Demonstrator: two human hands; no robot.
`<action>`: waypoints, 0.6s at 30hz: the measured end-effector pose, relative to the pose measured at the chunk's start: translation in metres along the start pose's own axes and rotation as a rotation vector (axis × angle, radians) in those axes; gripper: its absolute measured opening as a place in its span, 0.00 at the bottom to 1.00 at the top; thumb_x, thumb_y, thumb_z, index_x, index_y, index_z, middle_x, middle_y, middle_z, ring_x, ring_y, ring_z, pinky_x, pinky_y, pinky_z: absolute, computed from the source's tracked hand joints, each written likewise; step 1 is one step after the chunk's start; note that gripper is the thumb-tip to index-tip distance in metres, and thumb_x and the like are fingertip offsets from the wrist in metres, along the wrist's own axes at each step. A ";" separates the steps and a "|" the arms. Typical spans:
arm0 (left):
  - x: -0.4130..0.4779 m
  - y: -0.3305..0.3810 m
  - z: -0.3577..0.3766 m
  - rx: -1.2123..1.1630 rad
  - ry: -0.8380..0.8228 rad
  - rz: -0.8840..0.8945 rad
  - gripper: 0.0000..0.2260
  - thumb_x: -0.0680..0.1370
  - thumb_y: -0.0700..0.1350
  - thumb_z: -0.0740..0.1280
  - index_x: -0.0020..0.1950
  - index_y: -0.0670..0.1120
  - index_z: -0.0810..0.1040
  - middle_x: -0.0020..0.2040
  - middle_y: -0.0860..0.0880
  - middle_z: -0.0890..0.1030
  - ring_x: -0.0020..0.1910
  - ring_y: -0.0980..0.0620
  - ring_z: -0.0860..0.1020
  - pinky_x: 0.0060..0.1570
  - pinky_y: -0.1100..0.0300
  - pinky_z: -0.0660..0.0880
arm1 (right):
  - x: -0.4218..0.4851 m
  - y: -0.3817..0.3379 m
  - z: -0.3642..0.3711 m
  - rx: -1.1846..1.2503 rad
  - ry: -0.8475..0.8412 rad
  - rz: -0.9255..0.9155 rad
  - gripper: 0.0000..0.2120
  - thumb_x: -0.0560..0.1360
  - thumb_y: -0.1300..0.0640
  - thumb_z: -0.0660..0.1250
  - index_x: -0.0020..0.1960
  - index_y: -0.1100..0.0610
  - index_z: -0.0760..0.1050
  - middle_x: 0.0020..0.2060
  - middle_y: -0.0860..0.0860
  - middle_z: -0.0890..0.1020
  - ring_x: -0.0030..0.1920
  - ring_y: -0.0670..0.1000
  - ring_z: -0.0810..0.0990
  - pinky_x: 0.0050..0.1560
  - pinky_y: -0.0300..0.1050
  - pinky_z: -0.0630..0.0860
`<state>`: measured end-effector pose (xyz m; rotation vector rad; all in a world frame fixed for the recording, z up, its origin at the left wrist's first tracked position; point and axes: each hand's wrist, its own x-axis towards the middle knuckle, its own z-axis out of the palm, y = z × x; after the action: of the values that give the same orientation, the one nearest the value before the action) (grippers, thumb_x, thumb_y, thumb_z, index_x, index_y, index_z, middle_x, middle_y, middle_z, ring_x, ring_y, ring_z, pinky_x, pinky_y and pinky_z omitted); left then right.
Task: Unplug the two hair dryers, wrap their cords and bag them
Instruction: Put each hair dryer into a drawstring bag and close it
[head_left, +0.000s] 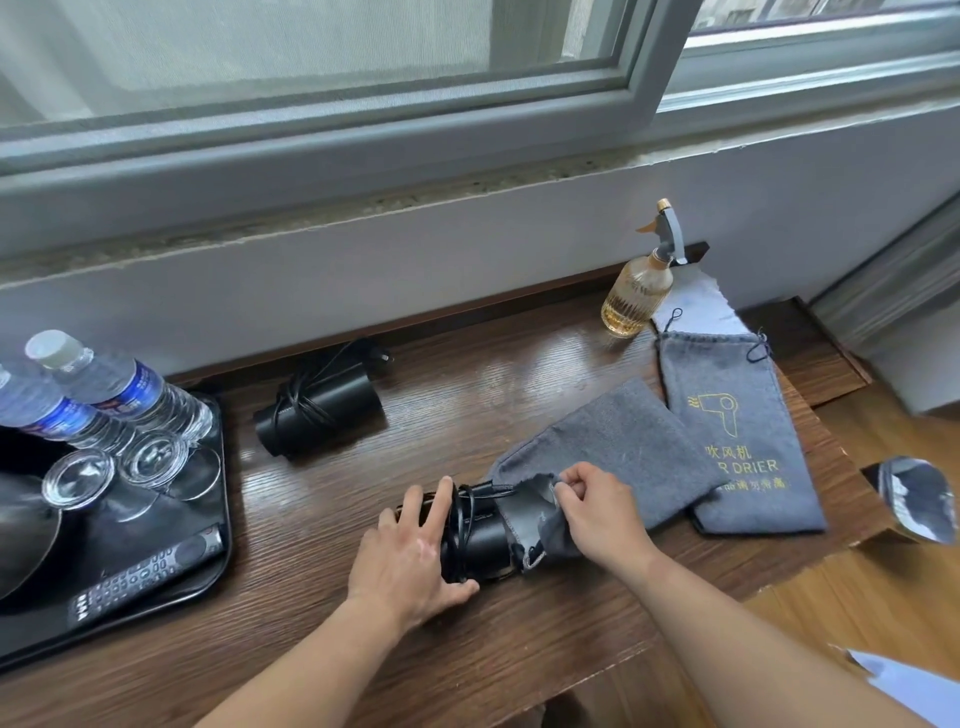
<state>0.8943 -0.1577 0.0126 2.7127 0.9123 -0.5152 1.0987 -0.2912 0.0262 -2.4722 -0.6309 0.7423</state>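
Now the left hand (415, 553) grasps the hair dryer (475, 540) on the desk (467, 379). Just beside the dryer, the right hand (597, 512) pinches the mouth of the grey bag (618, 441), which covers the dryer's front.

Two bare forearms, no sleeves, watch or bracelet in view. Bare left hand (415, 551) and bare right hand (597, 512), ringless, with short, unpainted nails.

Hidden and cut off
Your gray bag (602, 452) swallows the hair dryer's (483, 540) nose; the tray (221, 519) and kettle (23, 525) leave frame left.
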 end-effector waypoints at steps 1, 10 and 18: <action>-0.001 0.000 0.000 0.015 0.004 0.011 0.55 0.65 0.78 0.60 0.80 0.54 0.36 0.77 0.45 0.58 0.62 0.41 0.73 0.57 0.49 0.78 | 0.000 -0.002 0.001 0.006 0.001 -0.021 0.06 0.78 0.53 0.67 0.42 0.48 0.76 0.33 0.43 0.81 0.41 0.47 0.80 0.46 0.44 0.73; -0.001 0.001 0.001 -0.128 -0.018 0.004 0.55 0.63 0.77 0.63 0.80 0.55 0.41 0.72 0.48 0.60 0.61 0.44 0.73 0.59 0.50 0.76 | -0.017 0.003 0.002 -0.005 -0.046 -0.269 0.04 0.79 0.52 0.68 0.52 0.48 0.80 0.40 0.43 0.81 0.44 0.43 0.80 0.51 0.41 0.76; 0.009 0.015 -0.024 -0.572 0.168 -0.203 0.51 0.59 0.73 0.71 0.76 0.60 0.52 0.65 0.53 0.67 0.58 0.43 0.78 0.55 0.50 0.77 | -0.033 0.015 0.001 -0.017 -0.108 -0.293 0.12 0.73 0.58 0.72 0.55 0.48 0.81 0.40 0.42 0.80 0.44 0.42 0.79 0.47 0.26 0.71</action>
<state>0.9166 -0.1570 0.0330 2.1770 1.1724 -0.0384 1.0775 -0.3204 0.0298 -2.2955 -1.0170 0.7591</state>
